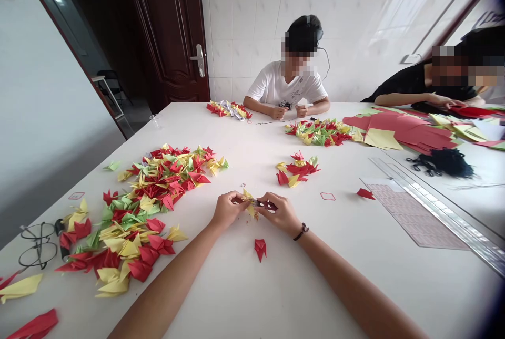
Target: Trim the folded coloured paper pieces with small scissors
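Over the middle of the white table (331,276), my left hand (228,209) pinches a yellow folded paper crane (248,197). My right hand (279,214) is closed on what look like small scissors (265,205), with dark handles and a metal tip that meets the yellow paper. The fingers partly cover both things. Tiny orange bits (256,216) lie just below the crane. Closer to me, between my forearms, rests one red folded paper piece (260,249).
A large heap of red, yellow and green paper cranes (158,186) spreads on the left, beside eyeglasses (38,244). Ahead is a smaller crane pile (298,169). On the right lie a clear ruler (442,207), black cords (445,162) and paper sheets (406,127). Two people sit across.
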The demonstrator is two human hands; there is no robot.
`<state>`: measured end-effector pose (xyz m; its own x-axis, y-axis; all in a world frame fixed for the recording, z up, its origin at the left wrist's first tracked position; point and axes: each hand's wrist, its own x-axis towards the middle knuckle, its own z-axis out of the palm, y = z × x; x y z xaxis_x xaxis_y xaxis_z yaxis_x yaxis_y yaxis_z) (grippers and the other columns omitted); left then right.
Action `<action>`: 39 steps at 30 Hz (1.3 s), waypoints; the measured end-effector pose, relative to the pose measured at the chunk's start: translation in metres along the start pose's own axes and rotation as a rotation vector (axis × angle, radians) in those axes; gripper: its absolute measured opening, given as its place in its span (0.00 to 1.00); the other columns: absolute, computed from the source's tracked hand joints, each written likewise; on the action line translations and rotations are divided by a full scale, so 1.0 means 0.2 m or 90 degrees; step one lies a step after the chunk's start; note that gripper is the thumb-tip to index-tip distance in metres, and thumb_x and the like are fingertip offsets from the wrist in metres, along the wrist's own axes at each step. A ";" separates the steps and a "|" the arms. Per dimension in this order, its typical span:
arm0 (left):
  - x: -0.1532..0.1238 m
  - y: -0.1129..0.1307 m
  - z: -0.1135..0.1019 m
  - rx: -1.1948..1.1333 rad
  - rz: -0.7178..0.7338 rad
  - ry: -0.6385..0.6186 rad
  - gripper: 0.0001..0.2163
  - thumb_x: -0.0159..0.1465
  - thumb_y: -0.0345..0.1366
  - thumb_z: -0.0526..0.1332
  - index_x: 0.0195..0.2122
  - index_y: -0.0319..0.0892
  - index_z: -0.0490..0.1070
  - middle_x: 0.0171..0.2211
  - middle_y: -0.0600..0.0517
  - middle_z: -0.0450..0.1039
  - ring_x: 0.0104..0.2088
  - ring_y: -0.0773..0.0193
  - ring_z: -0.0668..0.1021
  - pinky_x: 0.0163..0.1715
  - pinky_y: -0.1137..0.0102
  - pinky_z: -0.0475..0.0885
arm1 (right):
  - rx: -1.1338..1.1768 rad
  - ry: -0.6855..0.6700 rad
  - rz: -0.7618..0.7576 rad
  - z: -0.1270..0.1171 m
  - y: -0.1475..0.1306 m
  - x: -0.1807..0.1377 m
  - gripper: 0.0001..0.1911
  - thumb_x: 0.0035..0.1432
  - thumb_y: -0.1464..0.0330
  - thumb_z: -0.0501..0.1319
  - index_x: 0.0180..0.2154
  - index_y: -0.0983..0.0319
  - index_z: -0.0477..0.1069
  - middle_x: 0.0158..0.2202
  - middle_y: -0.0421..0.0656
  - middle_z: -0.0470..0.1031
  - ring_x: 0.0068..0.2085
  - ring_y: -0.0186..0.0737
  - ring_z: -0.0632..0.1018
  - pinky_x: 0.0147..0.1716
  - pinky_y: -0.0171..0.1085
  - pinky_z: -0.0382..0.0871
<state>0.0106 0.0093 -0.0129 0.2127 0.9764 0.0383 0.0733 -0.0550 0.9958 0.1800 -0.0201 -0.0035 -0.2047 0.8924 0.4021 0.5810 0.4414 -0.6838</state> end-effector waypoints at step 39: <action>0.00 0.01 -0.01 0.014 -0.030 -0.025 0.12 0.44 0.41 0.65 0.24 0.38 0.70 0.19 0.54 0.68 0.21 0.68 0.70 0.23 0.73 0.64 | -0.162 0.084 -0.006 0.01 0.01 0.00 0.11 0.52 0.60 0.56 0.31 0.61 0.67 0.22 0.40 0.70 0.22 0.32 0.69 0.23 0.31 0.60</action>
<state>0.0091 0.0095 -0.0102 0.2462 0.9692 -0.0118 0.1057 -0.0147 0.9943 0.1798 -0.0189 -0.0066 -0.1166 0.8612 0.4946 0.7625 0.3967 -0.5110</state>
